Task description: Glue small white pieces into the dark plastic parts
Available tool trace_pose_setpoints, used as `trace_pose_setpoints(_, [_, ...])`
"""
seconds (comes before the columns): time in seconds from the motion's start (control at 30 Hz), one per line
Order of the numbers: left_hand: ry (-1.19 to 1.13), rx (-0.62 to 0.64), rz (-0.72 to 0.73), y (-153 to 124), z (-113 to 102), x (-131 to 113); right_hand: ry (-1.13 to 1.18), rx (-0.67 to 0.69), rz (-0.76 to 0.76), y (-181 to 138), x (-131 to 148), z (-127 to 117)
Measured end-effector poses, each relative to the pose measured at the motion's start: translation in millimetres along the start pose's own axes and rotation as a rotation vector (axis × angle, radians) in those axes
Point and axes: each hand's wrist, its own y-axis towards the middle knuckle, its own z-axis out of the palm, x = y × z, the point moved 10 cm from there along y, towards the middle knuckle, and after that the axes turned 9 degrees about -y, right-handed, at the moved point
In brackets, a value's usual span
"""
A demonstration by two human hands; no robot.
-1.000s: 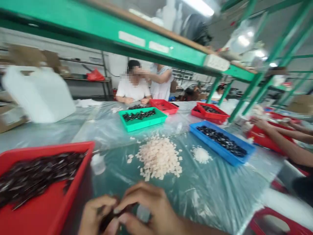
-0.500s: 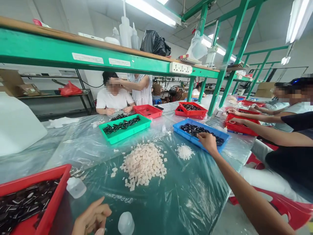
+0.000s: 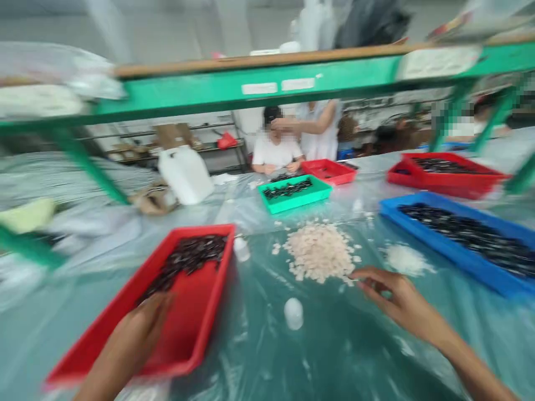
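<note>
My left hand [image 3: 136, 334], smeared by motion, is over the near part of a red tray [image 3: 190, 365]. Dark, glossy small pieces [image 3: 192, 253] lie heaped in that tray's far part. Whether the left fingers hold one I cannot tell. At the right edge of a pile of small cream-coloured pieces [image 3: 320, 250], my right hand [image 3: 393, 301] is lowered with fingers bent and tips slightly apart. No held piece shows in it. A small translucent bottle [image 3: 293, 313] stands between my hands. Another small bottle [image 3: 241, 249] is beside the red tray.
A blue tray [image 3: 443, 245] of dark pieces is on the right, near a small white heap [image 3: 405, 259]. Farther back are a green tray [image 3: 296, 200] and red trays [image 3: 451, 181]. A green shelf beam [image 3: 200, 92] crosses above the table. Two people [image 3: 278, 145] are beyond it.
The view has swung left. My right hand has left the blue tray for the cream pile. My left hand has moved over the red tray.
</note>
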Motion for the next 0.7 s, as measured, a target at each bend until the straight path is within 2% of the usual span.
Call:
trace_pose_setpoints(0.07, [0.179,0.095,-0.056,2.3,-12.4,23.2,0.059,0.141,-0.129,8.0,27.1,32.4])
trace_pose_setpoints(0.13, [0.316,0.173,-0.098,7.5,-15.4,41.2,0.076,0.231,-0.172,11.9,35.5,61.5])
trace_pose_setpoints(0.23, [0.458,0.271,-0.129,21.2,-0.9,53.7,0.053,0.369,-0.133,8.6,32.0,101.1])
trace_pose_setpoints(0.3, [0.524,0.313,-0.128,34.1,15.6,54.5,0.049,0.435,-0.081,2.5,31.0,118.8])
trace_pose_setpoints(0.4, [0.586,0.356,-0.103,55.7,42.6,51.4,0.047,0.41,-0.041,-2.1,39.4,128.0])
trace_pose_setpoints(0.5, [0.591,0.392,-0.081,72.7,62.3,49.5,0.05,0.285,-0.05,0.0,52.3,126.0])
trace_pose_setpoints(0.6, [0.516,0.38,-0.078,79.1,63.8,44.6,0.096,0.183,-0.024,4.5,58.5,124.4])
trace_pose_setpoints(0.7, [0.357,0.324,-0.061,68.0,51.8,24.7,0.164,0.269,-0.008,10.2,66.8,135.6])
